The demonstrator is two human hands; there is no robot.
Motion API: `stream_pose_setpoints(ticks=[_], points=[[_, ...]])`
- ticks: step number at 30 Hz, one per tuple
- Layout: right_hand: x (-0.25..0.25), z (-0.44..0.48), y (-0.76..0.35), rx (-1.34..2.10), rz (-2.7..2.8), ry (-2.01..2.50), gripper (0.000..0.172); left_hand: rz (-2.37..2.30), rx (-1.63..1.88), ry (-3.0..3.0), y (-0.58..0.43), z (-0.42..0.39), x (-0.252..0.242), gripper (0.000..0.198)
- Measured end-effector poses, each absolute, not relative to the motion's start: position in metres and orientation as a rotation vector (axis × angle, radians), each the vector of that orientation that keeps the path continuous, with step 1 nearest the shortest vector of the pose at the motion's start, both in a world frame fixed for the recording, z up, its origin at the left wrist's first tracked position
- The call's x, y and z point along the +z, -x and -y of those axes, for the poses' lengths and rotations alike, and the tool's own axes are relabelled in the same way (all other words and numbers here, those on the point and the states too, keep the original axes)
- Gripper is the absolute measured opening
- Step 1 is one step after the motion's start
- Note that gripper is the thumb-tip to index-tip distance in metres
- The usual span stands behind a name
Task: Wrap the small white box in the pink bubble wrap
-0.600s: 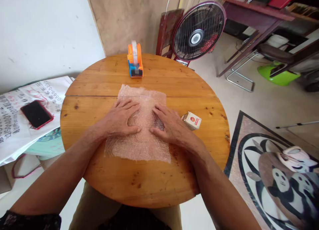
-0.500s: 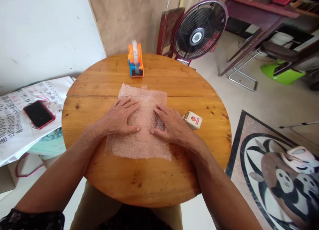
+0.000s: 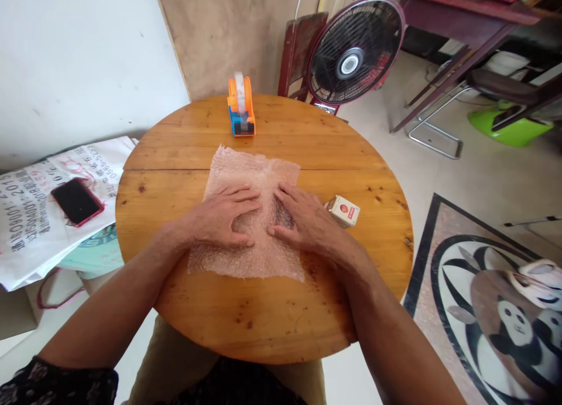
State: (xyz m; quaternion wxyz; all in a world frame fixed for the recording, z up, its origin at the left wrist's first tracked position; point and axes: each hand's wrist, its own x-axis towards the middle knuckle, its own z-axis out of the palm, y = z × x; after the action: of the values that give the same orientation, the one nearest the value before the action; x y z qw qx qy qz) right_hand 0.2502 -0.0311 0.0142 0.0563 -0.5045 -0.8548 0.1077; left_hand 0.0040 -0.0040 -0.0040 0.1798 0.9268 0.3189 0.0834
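A sheet of pinkish, see-through bubble wrap lies spread on the round wooden table. My left hand rests flat on its left half, fingers stretched toward the middle and thumb apart. On the right half lies my right hand, palm down with its fingers spread. Neither hand grips anything. Just to the right of my right wrist sits a small white and red box, partly hidden behind the hand.
An orange and blue tape dispenser stands at the table's far side. Beyond the edge are a fan and a wooden chair. A phone lies on white sacks at left; a panda mat covers floor at right.
My left hand has slid slightly toward me and to the right across the bubble wrap. The right hand stays in about the same place. The whole view has shifted a little.
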Motion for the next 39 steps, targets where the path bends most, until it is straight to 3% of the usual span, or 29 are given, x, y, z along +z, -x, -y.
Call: stream_pose_setpoints(ticks=[9, 17, 25, 30, 34, 39], points=[[0.014, 0.028, -0.262, 0.437, 2.568, 1.432, 0.075, -0.911, 0.141, -2.569, -0.005, 0.004, 0.003, 0.094], [0.022, 0.04, -0.246, 0.441, 2.479, 1.512, 0.066, -0.928, 0.18, -2.619, 0.0, 0.006, -0.008, 0.093], [0.065, 0.062, -0.266, 0.236, 2.442, 1.521, 0.046, -0.903, 0.11, -2.627, -0.001, 0.006, -0.002, 0.093], [0.05, 0.059, -0.323, -0.009, 2.293, 1.914, 0.053, -0.877, 0.131, -2.563, -0.004, 0.003, 0.003, 0.096], [0.049, 0.066, -0.329, 0.209, 2.068, 2.072, 0.038, -0.891, 0.2, -2.508, -0.004, 0.005, 0.003, 0.108], [0.079, 0.088, -0.276, 0.66, 2.052, 1.49, 0.036, -0.935, 0.247, -2.472, -0.004, 0.009, 0.004, 0.116]])
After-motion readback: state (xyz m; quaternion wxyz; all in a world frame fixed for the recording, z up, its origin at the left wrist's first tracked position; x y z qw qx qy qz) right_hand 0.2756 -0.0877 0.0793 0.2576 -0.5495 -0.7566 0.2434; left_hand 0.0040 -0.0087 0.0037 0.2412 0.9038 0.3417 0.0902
